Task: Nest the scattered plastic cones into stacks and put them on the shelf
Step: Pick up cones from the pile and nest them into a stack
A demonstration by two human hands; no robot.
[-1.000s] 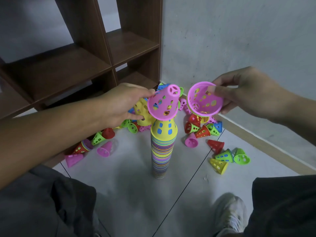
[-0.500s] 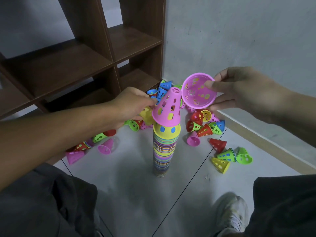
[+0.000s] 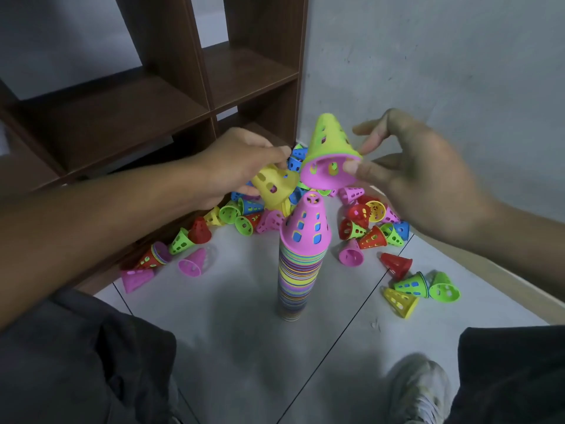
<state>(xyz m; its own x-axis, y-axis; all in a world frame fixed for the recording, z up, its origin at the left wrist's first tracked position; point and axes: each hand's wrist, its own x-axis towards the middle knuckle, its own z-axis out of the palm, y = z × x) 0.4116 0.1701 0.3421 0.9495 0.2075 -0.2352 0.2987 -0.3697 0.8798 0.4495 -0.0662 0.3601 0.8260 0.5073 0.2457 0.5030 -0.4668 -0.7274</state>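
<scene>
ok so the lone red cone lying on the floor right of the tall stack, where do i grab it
The red cone lies on its side, tip pointing left, open rim right. Come from above and pinch across the tapered wall near the wide rim, probably with the right hand, which is nearer.

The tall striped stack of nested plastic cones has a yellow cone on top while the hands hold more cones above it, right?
Not quite: the head view shows a pink perforated cone topping the tall striped stack. The left hand and right hand do hold more cones above it.
</scene>
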